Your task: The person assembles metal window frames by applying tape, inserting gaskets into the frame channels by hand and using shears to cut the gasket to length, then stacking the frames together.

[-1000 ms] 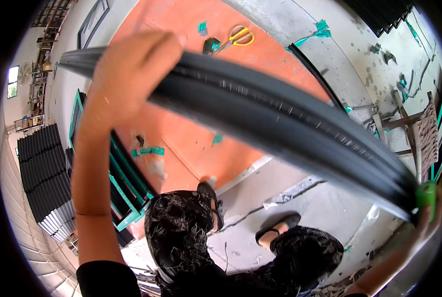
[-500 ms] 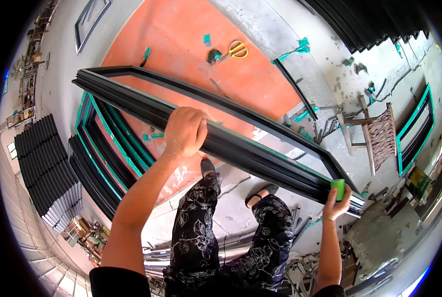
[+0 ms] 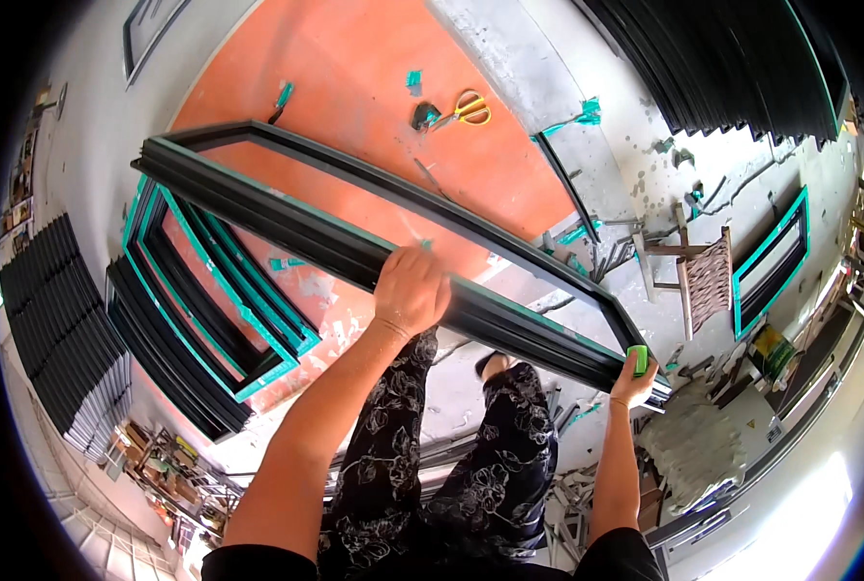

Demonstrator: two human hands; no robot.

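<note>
1. the dark frame (image 3: 509, 327) is a long, narrow rectangle with an open middle, coloured black to dark grey with a faint sheen.
2. its near rail (image 3: 267, 218) looks deep and ridged lengthwise, a thin teal strip edging its top; silvery metal shows at the right end.
3. its far rail (image 3: 393, 198) appears slimmer and plainer.
4. the frame slants before the person's legs (image 3: 383, 445), above orange floor (image 3: 354, 87) and pale floor (image 3: 456, 387).
5. the left hand (image 3: 414, 286) grasps the near rail around mid-length, fingers curled over.
6. the right hand (image 3: 635, 387) clasps a small green object (image 3: 638, 359) at the frame's right end; whether it also grips the rail cannot be told.
</note>
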